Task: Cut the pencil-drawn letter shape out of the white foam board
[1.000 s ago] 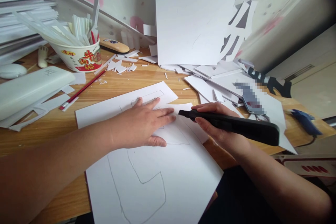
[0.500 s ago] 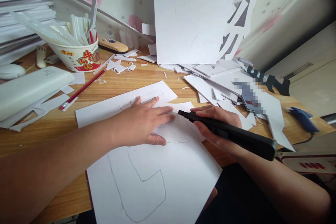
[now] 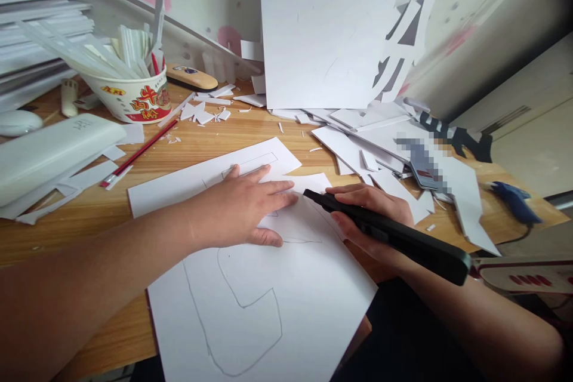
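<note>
Right hand [image 3: 380, 200]: fingers wrapped around a black handheld tool [image 3: 398, 236], its long body slanting down toward the right forearm. Tool tip: over the drawn area, just beside the left hand's fingertips; whether it touches the surface, cannot tell.

Left hand [image 3: 244, 206]: palm down, fingers spread apart, grasping nothing, laid across two white sheets.

Near sheet [image 3: 322, 298]: white, flat, its lower edge running out of view; bears a hook-shaped outline [image 3: 281, 316] in dark line below the left hand, with further lines near the tool tip.

Far sheet [image 3: 154, 197]: white, beyond and left of the near sheet; a narrow drawn shape by the fingertips.

Table [image 3: 255, 122]: wood grain, carrying all the above.

Left part of table: red-and-black pencil [image 3: 142, 150], lying aslant; pale oblong case [image 3: 58, 155], with white offcuts beneath; white computer mouse [image 3: 20, 123]; printed paper bowl [image 3: 107, 98], filled with translucent sticks [image 3: 134, 48]; tan oval case [image 3: 192, 77], beside the bowl; stack of white sheets [image 3: 45, 30], behind.

Middle, rear: small white scraps [image 3: 199, 112]; large white board [image 3: 331, 30], standing upright.

Right part: heaped white offcuts [image 3: 380, 131]; a partly pixelated dark item [image 3: 423, 170] upon them; black cut-out [image 3: 470, 143]; blue glue gun [image 3: 517, 203], corded, near the table's right edge.
</note>
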Motion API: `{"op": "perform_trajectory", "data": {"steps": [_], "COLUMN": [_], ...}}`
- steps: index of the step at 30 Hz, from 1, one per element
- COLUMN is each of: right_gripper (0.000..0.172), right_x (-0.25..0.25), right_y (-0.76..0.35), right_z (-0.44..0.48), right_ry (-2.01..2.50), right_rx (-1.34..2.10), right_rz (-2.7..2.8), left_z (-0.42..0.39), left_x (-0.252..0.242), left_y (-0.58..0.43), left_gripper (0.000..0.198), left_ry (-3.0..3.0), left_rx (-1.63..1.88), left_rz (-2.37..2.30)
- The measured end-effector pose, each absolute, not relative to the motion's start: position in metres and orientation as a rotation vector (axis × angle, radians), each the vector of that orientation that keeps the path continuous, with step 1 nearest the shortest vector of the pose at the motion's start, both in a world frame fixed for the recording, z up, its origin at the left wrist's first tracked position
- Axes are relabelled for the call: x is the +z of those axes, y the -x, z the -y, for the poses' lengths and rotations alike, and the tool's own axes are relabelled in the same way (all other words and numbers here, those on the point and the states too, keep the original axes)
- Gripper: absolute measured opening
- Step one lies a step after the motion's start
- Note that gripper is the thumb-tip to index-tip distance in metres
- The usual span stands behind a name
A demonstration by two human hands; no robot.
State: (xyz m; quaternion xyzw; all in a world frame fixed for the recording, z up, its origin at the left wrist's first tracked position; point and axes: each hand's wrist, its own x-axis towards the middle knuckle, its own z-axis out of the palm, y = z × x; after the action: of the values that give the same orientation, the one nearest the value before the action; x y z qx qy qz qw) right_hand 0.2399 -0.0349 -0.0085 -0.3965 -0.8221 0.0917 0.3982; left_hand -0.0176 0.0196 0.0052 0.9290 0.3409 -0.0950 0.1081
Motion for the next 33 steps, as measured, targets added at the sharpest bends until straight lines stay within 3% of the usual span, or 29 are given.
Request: {"op": "perform_trajectory", "data": {"steps": [33], "right_gripper": [0.030], "right_x": [0.001], "right_y": [-0.253], "right_z": [0.046], "right_ry": [0.961], "right_rx": [0.290], "right_rz": [2.167], "left_z": [-0.021], "left_x": [0.005], "left_y": [0.019], "left_gripper": [0.073], "left_ry": [-2.702], "left_rx": [-0.291], "left_rz": [-1.009]}}
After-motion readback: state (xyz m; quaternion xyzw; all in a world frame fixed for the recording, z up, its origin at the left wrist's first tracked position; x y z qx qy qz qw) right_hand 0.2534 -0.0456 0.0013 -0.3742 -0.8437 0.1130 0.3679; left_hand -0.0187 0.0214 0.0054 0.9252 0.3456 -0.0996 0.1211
